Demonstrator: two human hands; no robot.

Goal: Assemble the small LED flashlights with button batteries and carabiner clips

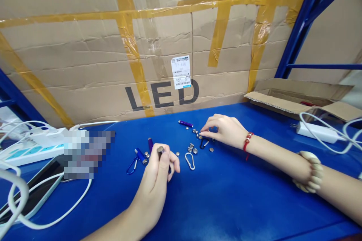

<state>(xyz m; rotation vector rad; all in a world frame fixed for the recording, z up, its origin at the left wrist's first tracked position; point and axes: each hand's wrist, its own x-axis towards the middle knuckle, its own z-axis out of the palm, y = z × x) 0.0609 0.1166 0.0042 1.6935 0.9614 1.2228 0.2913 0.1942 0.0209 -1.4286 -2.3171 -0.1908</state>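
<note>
My left hand [161,163] is wrapped round a small metal tube [160,150], whose round end pokes up beside the thumb; the fingers hide most of it. My right hand [222,130] reaches down at the back of the table, thumb and forefinger tips pinched together over small silver button cells [195,151]. Whether a cell is between those tips I cannot tell. A black carabiner [204,143] lies just under that hand. Between the hands rests a silver carabiner [190,161]. Left of my left hand are a blue tube [140,156], a blue carabiner [131,166] and a partly covered purple tube [150,144].
Another purple tube [186,124] lies farther back. On the left are a white power strip [36,154], a phone [34,188] and looping white cables. An open cardboard box [271,101] and white adapter [319,131] stand right. A big taped carton [158,56] closes off the back.
</note>
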